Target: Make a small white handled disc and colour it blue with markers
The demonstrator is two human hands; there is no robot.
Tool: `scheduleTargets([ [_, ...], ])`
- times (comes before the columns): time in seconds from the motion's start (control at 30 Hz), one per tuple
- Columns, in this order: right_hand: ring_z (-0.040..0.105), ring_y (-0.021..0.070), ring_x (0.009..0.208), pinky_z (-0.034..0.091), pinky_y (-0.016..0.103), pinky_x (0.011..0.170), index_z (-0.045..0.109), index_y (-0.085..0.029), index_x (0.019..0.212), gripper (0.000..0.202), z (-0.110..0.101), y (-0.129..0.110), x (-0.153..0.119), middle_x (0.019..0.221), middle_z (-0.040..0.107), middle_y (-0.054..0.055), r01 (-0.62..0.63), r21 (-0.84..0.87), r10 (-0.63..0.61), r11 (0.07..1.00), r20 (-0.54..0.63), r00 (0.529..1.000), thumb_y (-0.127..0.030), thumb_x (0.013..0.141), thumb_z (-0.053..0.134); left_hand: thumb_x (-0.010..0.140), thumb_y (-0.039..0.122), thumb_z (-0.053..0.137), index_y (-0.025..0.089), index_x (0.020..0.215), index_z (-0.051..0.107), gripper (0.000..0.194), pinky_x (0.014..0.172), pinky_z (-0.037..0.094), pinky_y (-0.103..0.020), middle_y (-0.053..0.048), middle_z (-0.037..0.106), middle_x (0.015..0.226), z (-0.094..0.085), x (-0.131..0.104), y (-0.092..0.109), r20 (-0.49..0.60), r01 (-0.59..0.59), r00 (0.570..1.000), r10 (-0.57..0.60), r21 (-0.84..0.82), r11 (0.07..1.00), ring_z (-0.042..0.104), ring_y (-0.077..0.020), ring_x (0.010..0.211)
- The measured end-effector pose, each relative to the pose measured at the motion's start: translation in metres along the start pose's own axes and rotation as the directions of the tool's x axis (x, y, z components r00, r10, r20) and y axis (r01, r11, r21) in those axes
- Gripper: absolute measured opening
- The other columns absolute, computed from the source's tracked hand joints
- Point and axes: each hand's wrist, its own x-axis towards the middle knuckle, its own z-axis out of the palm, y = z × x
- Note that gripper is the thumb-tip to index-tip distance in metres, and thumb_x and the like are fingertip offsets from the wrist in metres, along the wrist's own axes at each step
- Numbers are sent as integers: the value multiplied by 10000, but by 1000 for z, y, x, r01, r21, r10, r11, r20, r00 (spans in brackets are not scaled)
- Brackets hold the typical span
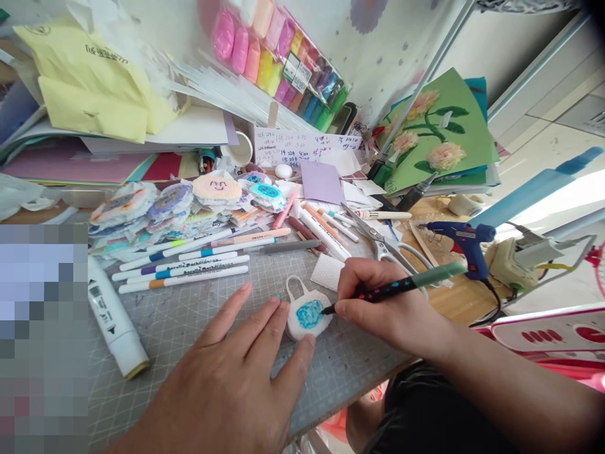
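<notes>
A small white padded piece (308,315) with a loop at its top and a blue scribbled patch lies on the grey cutting mat (189,334). Spread over the mat, my left hand (241,359) touches the piece's left and lower edge with its fingertips, fingers apart. My right hand (378,302) is closed around a black pen with coloured dots and a green end (401,285). The pen's dark tip meets the right side of the blue patch. A folded white tissue (327,272) is just behind my right hand.
Several white markers (184,272) lie behind my left hand, a thick marker (118,325) at the left. Padded paper pieces (127,211) are piled farther back. Scissors (378,239) and a blue glue gun (466,239) are at the right, near green card with flowers (444,126).
</notes>
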Motion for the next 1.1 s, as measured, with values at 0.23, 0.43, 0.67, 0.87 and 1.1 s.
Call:
scheduleTargets([
  [0.23, 391, 80, 498, 320, 196, 452, 492, -177, 556, 166, 1, 0, 2, 526, 470, -44, -2, 30, 2, 1000, -10, 1000, -155, 678, 602, 919, 372, 481, 307, 1083, 691, 273, 1115, 246, -470, -43, 720, 1128, 1, -3, -1, -55, -60, 997, 61, 14, 998, 637, -232, 1069],
  [0.43, 411, 86, 506, 332, 201, 462, 516, -169, 574, 145, 1, 0, 1, 538, 494, -34, 5, 23, -6, 1000, 16, 1000, -161, 685, 610, 909, 307, 495, 291, 1049, 706, 254, 1098, 281, -469, -53, 726, 1115, -2, -1, 1, -7, 1, 1000, 0, 9, 1000, 642, -233, 1067],
  [0.67, 410, 86, 504, 335, 202, 460, 516, -174, 573, 153, 1, -1, 0, 531, 488, -38, 21, 27, -21, 999, 3, 1000, -159, 690, 612, 895, 304, 505, 298, 1049, 707, 254, 1110, 264, -458, -58, 725, 1116, -4, -3, 3, -5, 3, 1000, -3, 16, 1000, 647, -230, 1062],
  [0.87, 415, 86, 506, 340, 202, 464, 522, -171, 581, 149, 2, -1, 2, 538, 493, -35, 24, 26, -24, 999, 11, 1000, -170, 693, 620, 897, 310, 512, 290, 1067, 701, 255, 1113, 264, -468, -61, 714, 1140, -4, -2, 0, 17, 4, 1000, -5, 1, 1000, 636, -234, 1078],
  [1.1, 409, 84, 503, 336, 203, 462, 520, -169, 584, 156, 3, 2, 2, 538, 487, -38, 16, 51, -16, 999, -7, 1000, -182, 697, 626, 898, 328, 510, 287, 1069, 698, 258, 1100, 284, -489, -63, 719, 1123, -2, -4, 0, -19, -30, 999, 31, 17, 999, 637, -242, 1065],
])
